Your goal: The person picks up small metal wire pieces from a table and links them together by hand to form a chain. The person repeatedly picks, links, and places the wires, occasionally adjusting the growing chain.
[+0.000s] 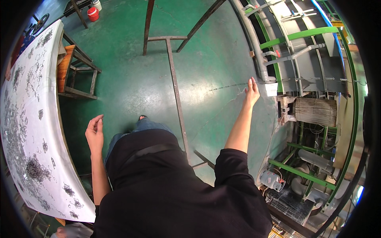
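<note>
My right hand [252, 93] is raised out over the floor, fingers pressed together. Its fingertips meet a thin dark chain [228, 86] that runs across from the machinery on the right. Over on the left, my left hand [94, 134] is held beside the white-topped table [55, 131], its fingers bent and thumb drawn against them. Whatever it pinches, if anything, is too small to make out. Many small dark wire hooks [37, 168] lie on the tabletop, in tangled heaps and scattered singly.
A metal floor frame [173, 79] stands before me. By the table are a wooden stool [66, 69] and, farther off, a red bucket [93, 14]. Green-framed machinery [301, 35] with grey pipes lines the right side, with a grey motor [272, 180] low down. Another person's arm shows at the left edge.
</note>
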Available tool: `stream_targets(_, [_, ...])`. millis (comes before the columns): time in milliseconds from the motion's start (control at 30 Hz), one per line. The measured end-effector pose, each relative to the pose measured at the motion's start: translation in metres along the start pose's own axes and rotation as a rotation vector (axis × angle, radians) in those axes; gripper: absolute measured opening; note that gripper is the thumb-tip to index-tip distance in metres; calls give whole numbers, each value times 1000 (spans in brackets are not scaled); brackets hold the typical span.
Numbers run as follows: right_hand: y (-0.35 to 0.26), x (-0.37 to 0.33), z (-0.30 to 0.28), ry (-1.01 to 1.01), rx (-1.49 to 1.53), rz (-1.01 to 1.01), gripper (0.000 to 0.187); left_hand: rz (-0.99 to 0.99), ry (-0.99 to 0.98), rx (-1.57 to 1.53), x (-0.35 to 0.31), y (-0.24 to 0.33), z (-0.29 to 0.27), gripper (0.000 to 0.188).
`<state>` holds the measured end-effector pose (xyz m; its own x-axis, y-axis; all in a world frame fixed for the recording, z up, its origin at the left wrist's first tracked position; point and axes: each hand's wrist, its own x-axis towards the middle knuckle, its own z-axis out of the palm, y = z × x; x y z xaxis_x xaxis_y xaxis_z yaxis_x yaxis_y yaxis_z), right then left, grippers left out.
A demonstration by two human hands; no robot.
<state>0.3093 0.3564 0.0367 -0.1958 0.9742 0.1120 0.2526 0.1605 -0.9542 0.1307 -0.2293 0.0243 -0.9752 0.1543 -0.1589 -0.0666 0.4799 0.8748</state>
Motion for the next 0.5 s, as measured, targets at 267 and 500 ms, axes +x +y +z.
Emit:
stream_targets(267, [94,-35,4,72,-35,202,60,-14,14,-4,0,-3,-1,19])
stream_targets(500, [112,-46,43,239,206,463,44,-16,4,39,1,3,-2,19])
